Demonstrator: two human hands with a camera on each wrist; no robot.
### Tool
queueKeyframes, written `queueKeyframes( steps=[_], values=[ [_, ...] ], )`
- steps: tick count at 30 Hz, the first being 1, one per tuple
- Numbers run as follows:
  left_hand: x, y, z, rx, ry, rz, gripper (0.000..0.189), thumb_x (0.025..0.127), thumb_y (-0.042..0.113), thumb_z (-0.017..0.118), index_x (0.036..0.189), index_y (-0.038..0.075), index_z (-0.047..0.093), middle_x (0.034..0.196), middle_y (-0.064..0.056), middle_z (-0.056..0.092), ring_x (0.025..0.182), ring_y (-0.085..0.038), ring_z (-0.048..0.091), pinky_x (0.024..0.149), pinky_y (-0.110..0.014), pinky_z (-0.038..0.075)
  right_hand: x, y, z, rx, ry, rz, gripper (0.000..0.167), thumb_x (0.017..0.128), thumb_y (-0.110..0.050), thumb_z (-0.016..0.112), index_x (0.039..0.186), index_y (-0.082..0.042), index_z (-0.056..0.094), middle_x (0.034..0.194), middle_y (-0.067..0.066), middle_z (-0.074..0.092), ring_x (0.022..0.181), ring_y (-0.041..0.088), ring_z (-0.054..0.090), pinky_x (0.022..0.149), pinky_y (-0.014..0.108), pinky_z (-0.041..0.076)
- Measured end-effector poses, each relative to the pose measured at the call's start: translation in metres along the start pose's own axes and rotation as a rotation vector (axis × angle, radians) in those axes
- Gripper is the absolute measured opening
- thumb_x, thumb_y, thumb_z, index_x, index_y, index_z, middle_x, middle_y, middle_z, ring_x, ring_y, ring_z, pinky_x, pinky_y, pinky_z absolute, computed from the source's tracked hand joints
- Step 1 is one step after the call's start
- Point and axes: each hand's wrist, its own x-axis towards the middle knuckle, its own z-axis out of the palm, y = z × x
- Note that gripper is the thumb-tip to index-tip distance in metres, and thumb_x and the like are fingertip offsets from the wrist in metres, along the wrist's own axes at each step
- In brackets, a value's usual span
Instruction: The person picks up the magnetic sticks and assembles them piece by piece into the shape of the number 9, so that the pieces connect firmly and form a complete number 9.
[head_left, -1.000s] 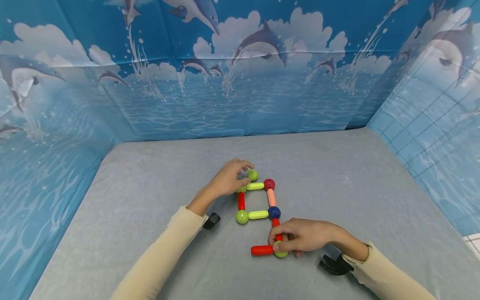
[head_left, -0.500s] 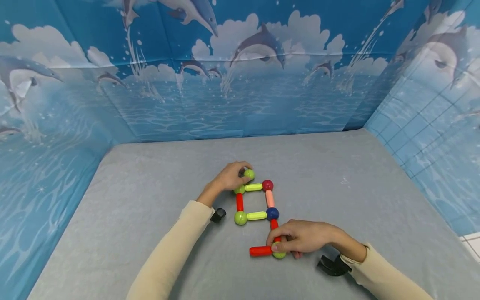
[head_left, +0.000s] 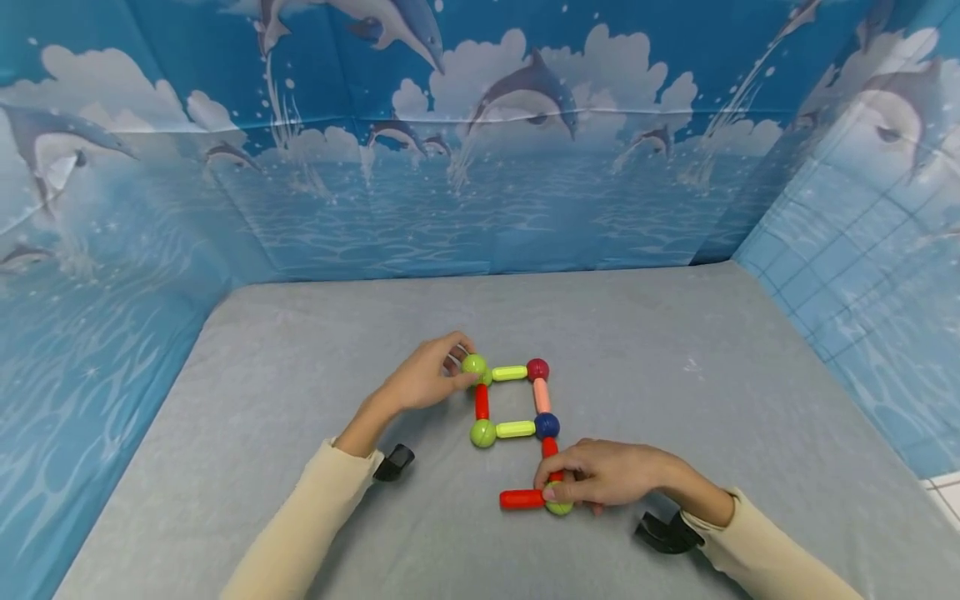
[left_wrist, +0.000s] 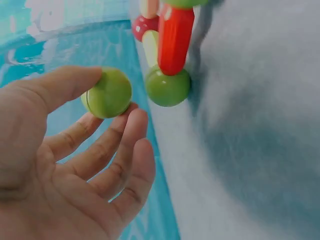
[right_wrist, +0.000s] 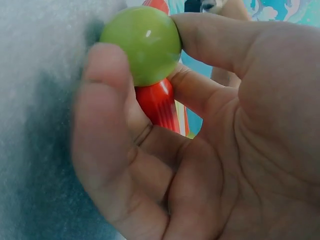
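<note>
Between thumb and fingers, my left hand (head_left: 423,377) pinches a loose green ball (left_wrist: 109,94). It is held close beside the green corner ball (left_wrist: 168,86) of a square made of rods and balls; the left wrist view shows a gap between them. Two yellow rods (head_left: 516,429), a red rod (head_left: 482,402) and a pink rod (head_left: 542,396) form its sides. A dark red ball (head_left: 537,369), a blue ball (head_left: 547,426) and another green ball (head_left: 483,433) are its other corners. My right hand (head_left: 611,471) grips the green ball (right_wrist: 142,45) ending the red rod (head_left: 550,447) below the blue ball.
Another red rod (head_left: 522,500) points left from the ball at my right hand. Everything lies on a grey cloth surface (head_left: 360,533). A blue dolphin-print curtain (head_left: 487,225) stands along the back and sides. Black straps (head_left: 670,533) hang at both wrists.
My left hand reached the loose green ball behind the square's upper left corner, took hold of it and brought it left and nearer. My right hand keeps its grip in place.
</note>
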Motion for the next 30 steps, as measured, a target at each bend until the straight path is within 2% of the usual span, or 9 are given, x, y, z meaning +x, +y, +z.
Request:
queueKeyframes(
  steps=[6,8,11,16,21,25,30],
  values=[
    [-0.046,0.003,0.002,0.021,-0.075,0.059,0.026,0.093,0.021,0.074,0.115,0.014,0.062,0.107,0.0,0.068,0.092,-0.012,0.063,0.083,-0.036,0.052,0.002,-0.003,-0.001,0.0,0.005,0.009,0.018,0.104,-0.032,0.055,0.115,-0.022,0.065,0.075,-0.005,0.055,0.051,0.004,0.049,0.053,0.018,0.043],
    [-0.057,0.002,0.005,0.019,-0.111,0.066,0.025,0.092,0.02,0.074,0.113,0.015,0.062,0.103,0.003,0.068,0.09,-0.01,0.062,0.085,-0.037,0.05,0.003,-0.003,-0.004,-0.016,0.013,0.007,0.018,0.104,-0.032,0.056,0.114,-0.022,0.065,0.074,-0.003,0.054,0.05,0.004,0.048,0.054,0.018,0.042],
    [-0.066,0.001,0.012,0.025,-0.146,0.081,0.024,0.091,0.019,0.075,0.111,0.015,0.062,0.1,0.005,0.068,0.088,-0.009,0.062,0.087,-0.037,0.048,0.005,-0.004,-0.008,-0.067,0.047,0.017,0.017,0.103,-0.034,0.057,0.114,-0.024,0.065,0.07,-0.004,0.053,0.049,0.004,0.046,0.054,0.018,0.039],
    [-0.07,-0.001,0.027,0.038,-0.185,0.091,0.021,0.093,0.018,0.073,0.111,0.015,0.062,0.101,0.005,0.067,0.093,-0.012,0.062,0.084,-0.032,0.051,0.01,-0.005,-0.015,-0.176,0.101,0.053,0.016,0.104,-0.035,0.055,0.113,-0.027,0.065,0.069,-0.012,0.047,0.058,0.002,0.045,0.058,0.019,0.033],
    [-0.068,0.001,0.034,0.058,-0.163,0.1,0.019,0.093,0.02,0.073,0.109,0.014,0.062,0.103,0.005,0.065,0.096,-0.015,0.062,0.085,-0.031,0.051,0.014,-0.009,-0.022,-0.264,0.164,0.069,0.016,0.105,-0.034,0.052,0.112,-0.027,0.064,0.074,-0.013,0.047,0.068,0.004,0.047,0.063,0.022,0.034],
    [-0.066,0.003,0.038,0.075,-0.157,0.107,0.02,0.094,0.022,0.072,0.109,0.012,0.063,0.099,0.004,0.065,0.09,-0.015,0.061,0.08,-0.028,0.05,0.015,-0.01,-0.025,-0.296,0.195,0.074,0.016,0.106,-0.033,0.051,0.112,-0.026,0.065,0.077,-0.013,0.049,0.072,0.005,0.049,0.066,0.023,0.036],
    [-0.066,0.002,0.042,0.107,-0.154,0.105,0.019,0.096,0.027,0.07,0.108,0.014,0.063,0.094,0.006,0.063,0.086,-0.012,0.059,0.076,-0.024,0.048,0.015,-0.01,-0.026,-0.299,0.203,0.076,0.016,0.105,-0.033,0.052,0.111,-0.026,0.065,0.077,-0.013,0.049,0.071,0.004,0.049,0.066,0.023,0.036]
  ],
)
